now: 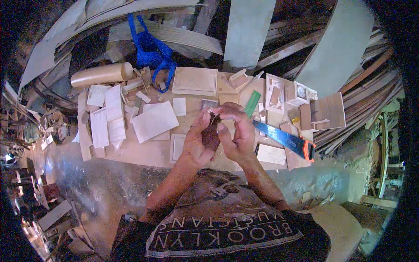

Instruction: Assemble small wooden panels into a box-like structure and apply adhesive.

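Observation:
Above the near middle of the workbench [152,159], my two hands are held up close together, fingertips almost meeting. My left hand [197,142] is curled, its thumb and fingers bent inward. Facing it, my right hand [239,135] is also curled, with the thumb toward the fingers. Something small may be pinched between them, but shadow and the fingers hide it. Just right of my right hand lies a handsaw [279,135] with a blue blade and an orange and black handle. A green strip [252,104] rests on the bench beyond that hand.
Flat pale wood pieces [156,121] cover the bench's left side. A wooden cylinder [102,74] and a blue strapped bag [150,54] lie at the back left. A panelled board [195,81] sits at the back; small wooden box-like assemblies [275,94] stand right. Stacked planks [362,105] flank the bench.

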The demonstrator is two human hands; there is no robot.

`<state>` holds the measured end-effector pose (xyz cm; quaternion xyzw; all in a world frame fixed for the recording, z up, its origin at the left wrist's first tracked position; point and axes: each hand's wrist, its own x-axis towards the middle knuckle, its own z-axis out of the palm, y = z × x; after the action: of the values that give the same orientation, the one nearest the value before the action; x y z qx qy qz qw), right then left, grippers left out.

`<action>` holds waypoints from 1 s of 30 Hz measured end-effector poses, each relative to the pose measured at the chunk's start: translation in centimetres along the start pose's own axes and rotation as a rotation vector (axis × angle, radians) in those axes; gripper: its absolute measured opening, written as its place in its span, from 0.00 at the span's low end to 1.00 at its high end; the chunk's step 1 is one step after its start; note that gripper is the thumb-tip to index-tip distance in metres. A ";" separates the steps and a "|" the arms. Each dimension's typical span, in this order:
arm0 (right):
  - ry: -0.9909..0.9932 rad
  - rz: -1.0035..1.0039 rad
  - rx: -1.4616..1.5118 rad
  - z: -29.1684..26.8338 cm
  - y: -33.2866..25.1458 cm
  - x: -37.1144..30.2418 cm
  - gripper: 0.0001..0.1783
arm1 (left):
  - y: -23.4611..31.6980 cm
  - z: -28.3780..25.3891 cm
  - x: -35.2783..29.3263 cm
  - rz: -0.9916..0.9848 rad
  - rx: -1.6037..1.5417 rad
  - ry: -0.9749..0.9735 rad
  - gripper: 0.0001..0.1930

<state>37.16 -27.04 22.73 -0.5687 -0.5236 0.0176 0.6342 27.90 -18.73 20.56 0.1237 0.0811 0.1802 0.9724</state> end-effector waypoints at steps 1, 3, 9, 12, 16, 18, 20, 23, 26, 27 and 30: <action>0.002 -0.007 -0.006 0.0 -0.1 0.1 0.15 | 0.0 0.1 0.0 0.006 0.002 -0.009 0.15; 0.005 -0.017 -0.014 -0.1 -0.4 0.4 0.15 | 0.0 0.4 0.1 0.012 0.004 -0.021 0.15; 0.036 -0.043 -0.071 -0.3 -0.6 0.8 0.14 | -0.1 1.2 0.3 0.019 0.009 0.006 0.16; 0.054 -0.051 -0.064 -0.4 -0.7 0.8 0.14 | -0.3 1.2 0.2 0.045 0.055 0.058 0.16; 0.030 -0.023 -0.069 -0.7 -0.7 0.7 0.14 | -0.4 0.8 0.3 -0.020 0.045 0.061 0.15; 0.025 -0.014 -0.069 -0.8 -0.6 0.5 0.14 | -0.5 0.5 0.3 -0.028 0.025 0.059 0.15; 0.031 -0.004 -0.022 -1.0 -0.5 0.4 0.15 | -0.6 0.2 0.4 -0.026 -0.012 0.075 0.14; 0.026 0.005 -0.017 -1.0 -0.4 0.2 0.15 | -0.9 -0.2 0.6 0.046 0.085 0.048 0.15; 0.039 0.085 0.064 -1.1 -0.4 -0.1 0.14 | -1.2 -0.6 0.8 0.093 0.155 0.148 0.18; 0.039 0.086 0.063 -1.2 -0.5 -0.2 0.14 | -1.2 -0.7 0.8 0.092 0.154 0.148 0.18; 0.001 0.189 0.174 -1.4 -0.7 -0.4 0.13 | -1.1 -0.9 0.6 0.085 0.159 0.067 0.18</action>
<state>37.55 -28.51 23.23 -0.5582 -0.4639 0.1225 0.6769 28.67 -19.31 19.36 0.1978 0.1222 0.2182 0.9478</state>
